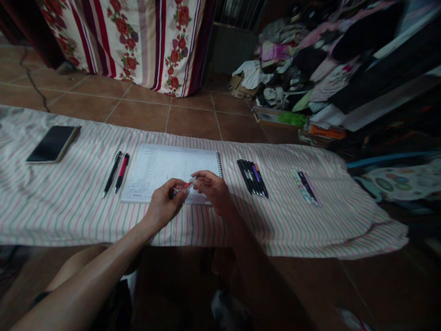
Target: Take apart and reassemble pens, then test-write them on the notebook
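In the head view, both hands meet over the lower edge of a spiral notebook (172, 172) that lies open on a striped cloth (69, 207) spread on the tiled floor (193, 122). The left hand (165, 204) is curled around one end of a red pen (186, 185), fingers closed on it. The right hand (212, 186) pinches the other, paler end of the same pen between thumb and fingertips. The pen is held nearly level, just above the notebook page, between the two hands.

To the left of the notebook, two pens lie side by side on the cloth: a black pen (112, 174) and, just beside it, a red-and-black pen (121, 172). Farther left, well apart from them, a dark phone (52, 144) rests face up near the cloth's far edge. To the right of the notebook's spiral binding, a cluster of dark pens (252, 178) lies packed together, one with a purple barrel. Farther right, another small group of pens (306, 186) lies on the cloth.

Beyond the cloth, a floral striped fabric (138, 41) hangs down to the floor, and a heap of clothes (310, 59) fills the upper right. The scene is dim, so the notebook's printing cannot be read.
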Demonstrator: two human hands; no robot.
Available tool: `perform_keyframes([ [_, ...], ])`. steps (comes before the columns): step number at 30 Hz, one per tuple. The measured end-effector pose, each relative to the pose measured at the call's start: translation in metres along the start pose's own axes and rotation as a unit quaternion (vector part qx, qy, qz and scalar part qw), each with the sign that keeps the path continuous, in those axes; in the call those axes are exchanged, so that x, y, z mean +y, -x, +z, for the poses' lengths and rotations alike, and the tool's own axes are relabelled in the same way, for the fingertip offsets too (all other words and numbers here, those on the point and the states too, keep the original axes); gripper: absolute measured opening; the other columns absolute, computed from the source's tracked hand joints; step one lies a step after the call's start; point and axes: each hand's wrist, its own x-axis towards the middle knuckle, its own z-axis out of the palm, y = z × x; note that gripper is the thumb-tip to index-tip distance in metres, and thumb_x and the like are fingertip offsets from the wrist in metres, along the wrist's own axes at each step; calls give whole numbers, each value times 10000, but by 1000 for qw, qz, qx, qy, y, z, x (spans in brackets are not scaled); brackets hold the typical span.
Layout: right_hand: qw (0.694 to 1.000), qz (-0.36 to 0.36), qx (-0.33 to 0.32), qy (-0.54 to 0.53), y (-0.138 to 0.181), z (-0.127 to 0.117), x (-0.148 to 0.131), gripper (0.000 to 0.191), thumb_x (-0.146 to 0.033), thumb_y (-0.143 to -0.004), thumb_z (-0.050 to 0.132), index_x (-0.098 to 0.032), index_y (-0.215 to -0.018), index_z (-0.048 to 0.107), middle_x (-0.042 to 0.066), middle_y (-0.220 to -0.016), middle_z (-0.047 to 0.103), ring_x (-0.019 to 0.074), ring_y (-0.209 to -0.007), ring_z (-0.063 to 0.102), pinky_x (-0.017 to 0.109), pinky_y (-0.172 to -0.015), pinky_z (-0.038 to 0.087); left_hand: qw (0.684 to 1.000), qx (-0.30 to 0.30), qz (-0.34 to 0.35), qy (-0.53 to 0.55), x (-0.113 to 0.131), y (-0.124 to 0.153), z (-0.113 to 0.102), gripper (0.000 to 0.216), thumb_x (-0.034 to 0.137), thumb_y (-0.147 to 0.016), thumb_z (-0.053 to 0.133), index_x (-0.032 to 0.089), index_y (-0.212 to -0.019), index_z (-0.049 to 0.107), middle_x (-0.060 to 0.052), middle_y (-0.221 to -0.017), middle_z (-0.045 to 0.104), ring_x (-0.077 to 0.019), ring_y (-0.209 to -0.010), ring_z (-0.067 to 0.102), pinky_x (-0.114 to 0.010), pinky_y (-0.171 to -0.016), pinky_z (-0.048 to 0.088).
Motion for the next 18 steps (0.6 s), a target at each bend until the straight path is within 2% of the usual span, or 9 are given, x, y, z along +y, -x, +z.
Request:
perform_keyframes([
  [11, 1000, -12, -3, 14, -1, 0, 7, 199, -322, -705, 662, -212, -869, 641, -24, -666, 603, 109, -624, 557, 233, -560, 427, 999, -5, 15, -32, 1, 1, -3, 153, 266, -716, 639, 229, -865, 627, 42, -545, 541, -92, -440, 431, -211, -420, 308],
  [18, 999, -14, -4, 41, -1, -2, 4, 163, -307, -701, 667, -210, -830, 648, -27, -642, 613, 106, -596, 557, 239, -561, 420, 982, 0, 74, -174, 4, 1, -9, 152, 305, -765, 596, 234, -892, 642, 14, -635, 597, -109, -513, 483, -222, -484, 350],
])
